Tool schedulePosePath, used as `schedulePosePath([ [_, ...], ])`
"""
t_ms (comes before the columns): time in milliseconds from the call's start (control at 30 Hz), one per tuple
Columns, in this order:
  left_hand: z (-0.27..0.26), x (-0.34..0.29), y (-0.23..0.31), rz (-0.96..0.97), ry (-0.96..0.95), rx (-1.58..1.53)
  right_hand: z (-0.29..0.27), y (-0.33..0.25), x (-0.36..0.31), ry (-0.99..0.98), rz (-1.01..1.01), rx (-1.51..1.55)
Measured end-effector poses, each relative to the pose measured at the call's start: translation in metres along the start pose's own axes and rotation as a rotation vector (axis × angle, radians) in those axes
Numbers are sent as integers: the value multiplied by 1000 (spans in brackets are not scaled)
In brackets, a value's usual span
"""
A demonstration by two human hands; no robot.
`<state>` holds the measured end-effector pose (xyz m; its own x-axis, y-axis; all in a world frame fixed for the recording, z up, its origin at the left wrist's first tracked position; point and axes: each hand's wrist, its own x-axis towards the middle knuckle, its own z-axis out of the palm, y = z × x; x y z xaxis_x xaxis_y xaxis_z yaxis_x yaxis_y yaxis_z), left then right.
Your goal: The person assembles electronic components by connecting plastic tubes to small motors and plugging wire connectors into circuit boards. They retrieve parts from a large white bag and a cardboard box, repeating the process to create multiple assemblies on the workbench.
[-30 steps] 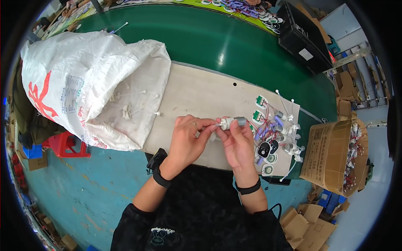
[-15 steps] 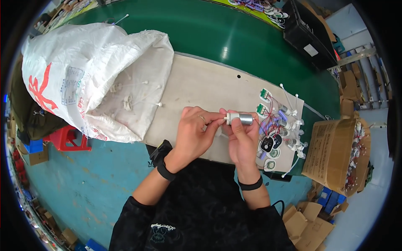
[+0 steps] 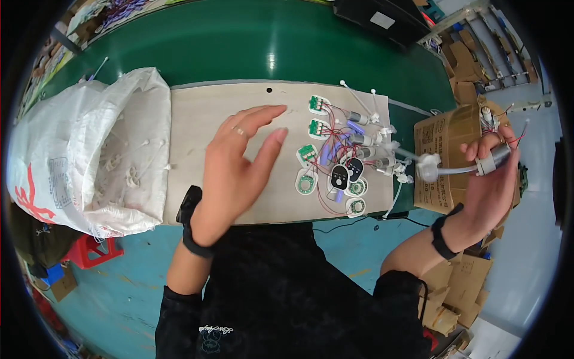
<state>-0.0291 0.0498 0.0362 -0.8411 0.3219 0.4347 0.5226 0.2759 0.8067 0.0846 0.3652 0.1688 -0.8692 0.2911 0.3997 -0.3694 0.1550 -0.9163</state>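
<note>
Motor assembly [image 3: 478, 166] in right hand [image 3: 487, 191] lies crosswise, tube pointing left.

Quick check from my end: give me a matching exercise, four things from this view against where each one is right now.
Things:
1. white woven sack
2. cardboard box
3. small pump with tube
4. pile of wired circuit boards

Places:
A. in the right hand
B. on the board's right part
C. at the board's left end
D. beside the board's right end

Pairs: 1-C, 2-D, 3-A, 4-B
</note>
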Motion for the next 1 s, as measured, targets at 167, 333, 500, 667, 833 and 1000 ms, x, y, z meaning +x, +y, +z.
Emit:
schedulePosePath([
  [167, 76, -30, -75, -195, -190, 37, -20, 75, -10, 44, 222, -666],
  [333, 114, -30, -75, -113, -244, 187, -10, 132, -48, -262, 297, -803],
  [500, 130, -14, -87, -37, -156, 169, 2, 149, -49, -220, 204, -769],
  [667, 125, 6, -96, -158, -209, 111, 9, 143, -40, -195, 472, -754],
  [833, 102, 1, -73, -384, -467, 56, 23, 149, -50, -167, 267, -514],
  [1000, 114, -17, -95, 38, -365, 100, 34, 140, -46, -188, 287, -421],
])
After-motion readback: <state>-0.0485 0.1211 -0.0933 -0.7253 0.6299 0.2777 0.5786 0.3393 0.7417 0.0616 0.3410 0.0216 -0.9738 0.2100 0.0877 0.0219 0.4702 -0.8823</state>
